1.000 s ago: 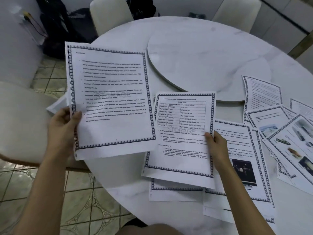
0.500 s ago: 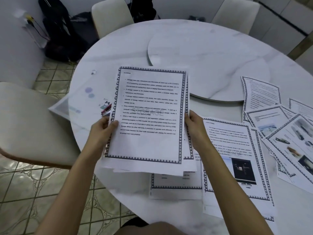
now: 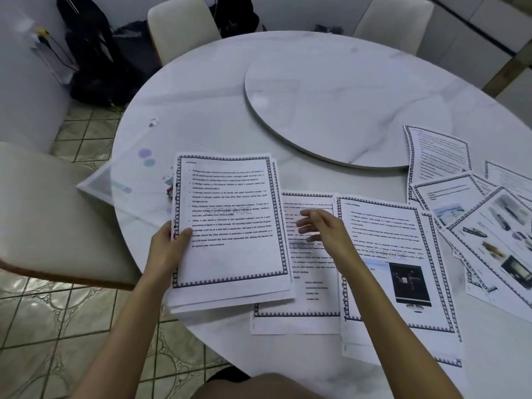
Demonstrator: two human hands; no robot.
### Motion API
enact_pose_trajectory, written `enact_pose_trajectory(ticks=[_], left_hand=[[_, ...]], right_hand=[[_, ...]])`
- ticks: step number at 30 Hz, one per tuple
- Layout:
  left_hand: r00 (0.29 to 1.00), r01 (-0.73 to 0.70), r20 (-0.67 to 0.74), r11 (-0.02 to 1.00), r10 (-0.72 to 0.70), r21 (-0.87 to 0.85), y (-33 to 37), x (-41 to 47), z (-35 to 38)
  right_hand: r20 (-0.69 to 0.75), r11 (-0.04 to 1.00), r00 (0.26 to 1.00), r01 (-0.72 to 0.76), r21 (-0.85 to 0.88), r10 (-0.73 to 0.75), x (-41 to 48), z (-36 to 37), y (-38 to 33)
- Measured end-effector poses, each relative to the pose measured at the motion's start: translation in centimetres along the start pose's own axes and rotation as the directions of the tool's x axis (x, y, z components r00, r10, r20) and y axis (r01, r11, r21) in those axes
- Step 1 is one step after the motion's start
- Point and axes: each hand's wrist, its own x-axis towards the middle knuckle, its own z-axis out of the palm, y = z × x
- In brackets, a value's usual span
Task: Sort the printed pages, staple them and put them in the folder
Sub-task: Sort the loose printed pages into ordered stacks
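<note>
Pinching stack (image 3: 230,226) in left hand (image 3: 169,246); right hand (image 3: 322,228) loose-fingered, empty, above next page (image 3: 305,283). Check order, square edges.

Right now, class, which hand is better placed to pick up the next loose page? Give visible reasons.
Right. The left hand grips the gathered stack by its left edge. The right hand is free, fingers relaxed, directly over the loose page beside the stack.

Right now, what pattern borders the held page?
Dark notched filmstrip-style border on the white page, head view.
</note>
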Motion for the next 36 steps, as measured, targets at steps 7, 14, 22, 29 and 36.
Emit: enact_pose_trajectory(ticks=[7, 14, 22, 29, 36], left_hand=[[0.988, -0.076, -0.103, 0.943, 0.115, 0.323, -0.8, -0.1, -0.9], [0.961, -0.172, -0.158, 0.937, 0.227, 0.303, 0.3, 0.2, -2.7], [0.940, -0.256, -0.212, 0.963, 0.268, 0.081, 2.2, -0.9, -4.1], [0.987, -0.144, -0.071, 0.988, 0.148, 0.054, -0.6, -1.2, -3.5], [0.996, -0.082, -0.033, 0.989, 0.087, 0.120, -2.3, -0.8, -2.5]], right_hand=[[-0.024, 0.943, 0.999, 0.025, -0.331, -0.035, -1.7, -2.0, 3.5], [0.067, 0.890, 0.991, 0.136, -0.435, -0.118, -2.0, 1.3, 3.7], [0.067, 0.923, 0.989, 0.150, -0.354, -0.135, -0.9, 3.8, 2.3], [-0.244, 0.772, 0.970, -0.148, -0.618, -0.009, 0.6, -0.7, 2.8], [-0.273, 0.647, 0.959, -0.254, -0.719, 0.073, 0.7, 1.0, 2.6]])
